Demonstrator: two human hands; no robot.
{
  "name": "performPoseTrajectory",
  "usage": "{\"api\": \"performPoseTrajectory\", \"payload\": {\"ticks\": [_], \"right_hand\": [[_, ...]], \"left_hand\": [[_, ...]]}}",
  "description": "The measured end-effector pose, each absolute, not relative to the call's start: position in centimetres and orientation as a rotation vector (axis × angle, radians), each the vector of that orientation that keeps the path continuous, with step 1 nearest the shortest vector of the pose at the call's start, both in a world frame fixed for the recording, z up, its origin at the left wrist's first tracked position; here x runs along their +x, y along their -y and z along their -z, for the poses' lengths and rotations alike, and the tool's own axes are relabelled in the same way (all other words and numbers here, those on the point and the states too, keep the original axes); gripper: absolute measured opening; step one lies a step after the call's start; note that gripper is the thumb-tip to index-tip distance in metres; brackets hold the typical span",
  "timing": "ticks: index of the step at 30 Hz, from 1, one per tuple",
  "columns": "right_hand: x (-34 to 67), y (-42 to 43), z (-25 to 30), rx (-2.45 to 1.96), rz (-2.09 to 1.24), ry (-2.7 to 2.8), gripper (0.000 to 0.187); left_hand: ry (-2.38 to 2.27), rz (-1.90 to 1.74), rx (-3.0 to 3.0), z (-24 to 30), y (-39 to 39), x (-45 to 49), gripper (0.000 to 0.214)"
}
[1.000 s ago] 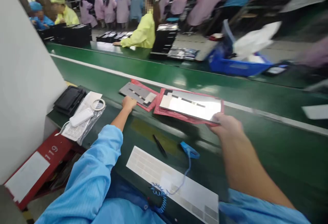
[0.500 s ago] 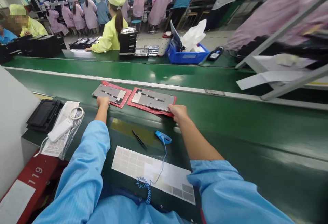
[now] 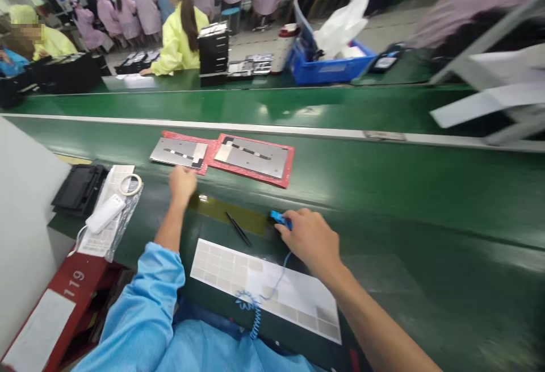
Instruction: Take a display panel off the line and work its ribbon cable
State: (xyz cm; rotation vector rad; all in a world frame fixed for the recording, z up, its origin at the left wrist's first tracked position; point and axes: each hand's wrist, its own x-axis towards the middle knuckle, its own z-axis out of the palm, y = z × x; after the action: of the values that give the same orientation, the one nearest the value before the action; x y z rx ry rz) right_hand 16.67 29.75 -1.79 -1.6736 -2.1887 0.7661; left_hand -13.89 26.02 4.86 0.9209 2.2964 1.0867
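Note:
My right hand (image 3: 313,238) is closed around a blue wrist strap (image 3: 281,220), whose coiled cord (image 3: 255,318) runs back towards my body. My left hand (image 3: 182,184) sits just below a grey flat panel (image 3: 179,152), its fingers curled and partly hidden; what they hold, if anything, I cannot make out. A second grey panel (image 3: 251,162) lies to the right. Both panels rest on red bubble-wrap bags (image 3: 279,183). Between my hands are a yellowish film strip (image 3: 217,210) and black tweezers (image 3: 238,229).
A sticker sheet (image 3: 221,264) lies nearest my body. At left are a black tray (image 3: 79,189), a white device (image 3: 105,213) and a tape roll (image 3: 130,184). Beyond the white rail (image 3: 298,130) stand a blue basket (image 3: 332,70), a cup (image 3: 284,48) and a co-worker in yellow (image 3: 181,37).
My right hand has left the right panel and come back towards me to grip the wrist strap. My left hand has shifted slightly right and nearer to me, off the left panel's edge.

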Motion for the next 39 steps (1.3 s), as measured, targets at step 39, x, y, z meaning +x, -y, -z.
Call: {"api": "performPoseTrajectory", "payload": {"ticks": [39], "right_hand": [[12.7, -18.6, -7.5, -0.367, -1.456, 1.804, 0.036]], "left_hand": [[-1.809, -1.893, 0.989, -8.0, -14.4, 0.0, 0.053]]}}
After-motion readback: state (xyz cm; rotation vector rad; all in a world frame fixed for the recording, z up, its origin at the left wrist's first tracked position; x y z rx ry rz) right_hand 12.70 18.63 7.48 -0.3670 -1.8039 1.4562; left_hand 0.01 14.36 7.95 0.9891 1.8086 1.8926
